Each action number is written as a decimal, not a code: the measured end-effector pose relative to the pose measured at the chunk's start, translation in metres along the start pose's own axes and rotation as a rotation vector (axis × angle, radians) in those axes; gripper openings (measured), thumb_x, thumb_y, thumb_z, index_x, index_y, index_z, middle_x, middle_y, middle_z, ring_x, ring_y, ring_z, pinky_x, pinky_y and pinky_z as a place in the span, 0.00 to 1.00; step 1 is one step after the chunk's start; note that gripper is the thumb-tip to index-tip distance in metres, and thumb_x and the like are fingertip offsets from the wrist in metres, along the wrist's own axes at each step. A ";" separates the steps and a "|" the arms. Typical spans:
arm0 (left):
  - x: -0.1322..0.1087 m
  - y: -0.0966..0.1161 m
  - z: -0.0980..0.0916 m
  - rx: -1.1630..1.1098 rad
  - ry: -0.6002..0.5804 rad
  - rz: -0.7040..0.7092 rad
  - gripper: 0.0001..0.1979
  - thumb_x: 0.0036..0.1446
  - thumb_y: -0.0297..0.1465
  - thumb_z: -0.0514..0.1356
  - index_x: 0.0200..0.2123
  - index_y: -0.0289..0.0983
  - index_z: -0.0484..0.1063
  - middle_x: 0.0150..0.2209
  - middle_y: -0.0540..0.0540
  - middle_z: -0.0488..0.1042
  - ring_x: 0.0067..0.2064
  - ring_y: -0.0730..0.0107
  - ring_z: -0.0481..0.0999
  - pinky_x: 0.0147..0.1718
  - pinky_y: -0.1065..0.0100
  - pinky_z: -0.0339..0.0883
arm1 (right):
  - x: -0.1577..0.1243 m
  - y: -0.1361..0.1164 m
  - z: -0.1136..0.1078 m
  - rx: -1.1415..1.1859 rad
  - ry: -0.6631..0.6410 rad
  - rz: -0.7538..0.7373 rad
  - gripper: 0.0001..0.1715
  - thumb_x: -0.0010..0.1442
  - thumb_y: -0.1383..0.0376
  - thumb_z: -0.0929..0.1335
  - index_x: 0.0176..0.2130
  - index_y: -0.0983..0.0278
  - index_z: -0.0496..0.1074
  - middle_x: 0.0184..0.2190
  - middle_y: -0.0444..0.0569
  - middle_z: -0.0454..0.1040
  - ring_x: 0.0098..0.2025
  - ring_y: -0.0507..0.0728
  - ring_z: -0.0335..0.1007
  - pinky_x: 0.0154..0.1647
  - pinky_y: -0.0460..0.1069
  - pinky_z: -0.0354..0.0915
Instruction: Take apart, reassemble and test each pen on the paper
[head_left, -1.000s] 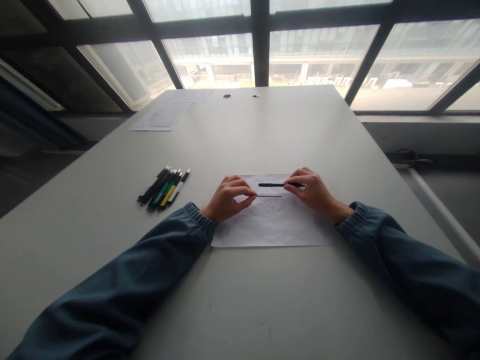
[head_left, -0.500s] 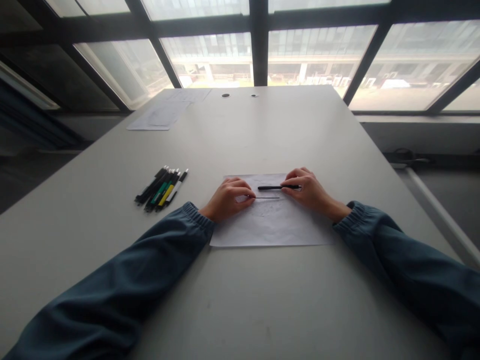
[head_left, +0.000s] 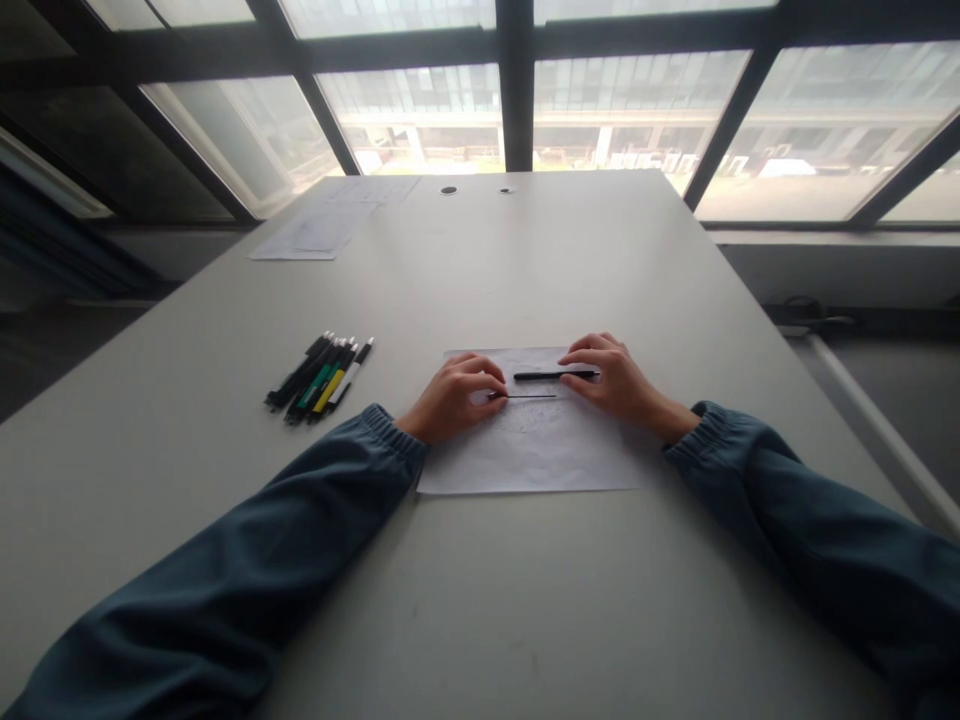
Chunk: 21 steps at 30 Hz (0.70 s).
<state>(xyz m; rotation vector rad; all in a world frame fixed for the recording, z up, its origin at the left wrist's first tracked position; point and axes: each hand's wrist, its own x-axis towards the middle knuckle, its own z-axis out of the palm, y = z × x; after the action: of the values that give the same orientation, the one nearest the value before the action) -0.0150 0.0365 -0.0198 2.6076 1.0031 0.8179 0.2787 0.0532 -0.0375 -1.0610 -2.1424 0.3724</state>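
Observation:
A white sheet of paper (head_left: 540, 455) with faint marks lies on the white table under both hands. My left hand (head_left: 459, 397) pinches the left end of a thin dark refill (head_left: 532, 397), which points right over the paper. Just beyond it, a black pen barrel (head_left: 536, 376) lies level with the paper's far edge. My right hand (head_left: 611, 380) is at the barrel's right end, thumb and fingertips slightly apart around it. Whether the fingertips press on the barrel is hard to tell.
Several pens (head_left: 319, 380), black, green, yellow and white, lie in a bunch left of the paper. More paper sheets (head_left: 307, 230) rest at the table's far left. Two round holes are near the far edge, before large windows.
The fingers of my right hand have parted slightly around the black barrel. My left hand keeps its pinch on the refill, and the view has shifted a little.

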 end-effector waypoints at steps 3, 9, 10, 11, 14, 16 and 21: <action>0.000 0.001 0.000 0.011 0.007 0.007 0.02 0.59 0.31 0.65 0.35 0.43 0.80 0.41 0.47 0.80 0.45 0.64 0.77 0.52 0.56 0.68 | 0.000 -0.007 -0.004 0.017 0.026 -0.053 0.10 0.61 0.65 0.73 0.44 0.56 0.80 0.43 0.51 0.77 0.48 0.63 0.70 0.53 0.62 0.63; 0.001 0.004 -0.002 0.035 0.055 0.005 0.02 0.58 0.32 0.67 0.33 0.43 0.81 0.41 0.47 0.80 0.45 0.64 0.77 0.51 0.56 0.69 | -0.002 -0.021 -0.006 -0.018 -0.051 -0.191 0.04 0.62 0.61 0.74 0.39 0.55 0.81 0.39 0.49 0.76 0.46 0.62 0.68 0.52 0.60 0.60; 0.001 0.004 -0.002 0.034 0.068 0.009 0.02 0.58 0.32 0.67 0.33 0.43 0.81 0.41 0.47 0.80 0.44 0.64 0.77 0.51 0.56 0.70 | -0.003 -0.021 -0.006 -0.024 -0.068 -0.208 0.03 0.61 0.60 0.74 0.38 0.55 0.81 0.38 0.49 0.76 0.45 0.62 0.68 0.52 0.60 0.60; 0.001 0.004 -0.002 0.033 0.085 0.015 0.02 0.58 0.32 0.67 0.33 0.44 0.81 0.40 0.47 0.80 0.44 0.64 0.77 0.50 0.57 0.70 | -0.003 -0.021 -0.005 -0.028 -0.083 -0.222 0.03 0.61 0.59 0.74 0.38 0.54 0.81 0.38 0.49 0.76 0.45 0.61 0.68 0.51 0.60 0.60; 0.001 0.005 -0.003 0.026 0.132 0.035 0.01 0.58 0.32 0.67 0.33 0.44 0.80 0.39 0.47 0.80 0.43 0.65 0.76 0.48 0.57 0.70 | -0.003 -0.021 -0.004 -0.027 -0.094 -0.241 0.03 0.62 0.59 0.74 0.36 0.54 0.81 0.36 0.48 0.76 0.43 0.61 0.68 0.52 0.60 0.59; 0.001 0.006 -0.003 0.020 0.148 0.046 0.01 0.58 0.32 0.67 0.33 0.44 0.80 0.39 0.47 0.80 0.43 0.65 0.76 0.47 0.58 0.70 | -0.003 -0.021 -0.005 -0.018 -0.083 -0.241 0.04 0.63 0.60 0.73 0.35 0.55 0.81 0.35 0.48 0.76 0.43 0.60 0.68 0.52 0.60 0.59; 0.001 0.006 -0.003 0.010 0.172 0.044 0.01 0.58 0.32 0.67 0.33 0.43 0.79 0.38 0.47 0.80 0.43 0.65 0.76 0.47 0.58 0.70 | -0.002 -0.023 -0.006 0.000 -0.063 -0.227 0.07 0.64 0.63 0.72 0.33 0.56 0.80 0.34 0.48 0.76 0.42 0.60 0.68 0.52 0.60 0.58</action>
<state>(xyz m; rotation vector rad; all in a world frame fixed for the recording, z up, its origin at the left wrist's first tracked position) -0.0125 0.0325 -0.0144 2.6122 0.9982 1.0659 0.2706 0.0366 -0.0222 -0.8045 -2.2893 0.3018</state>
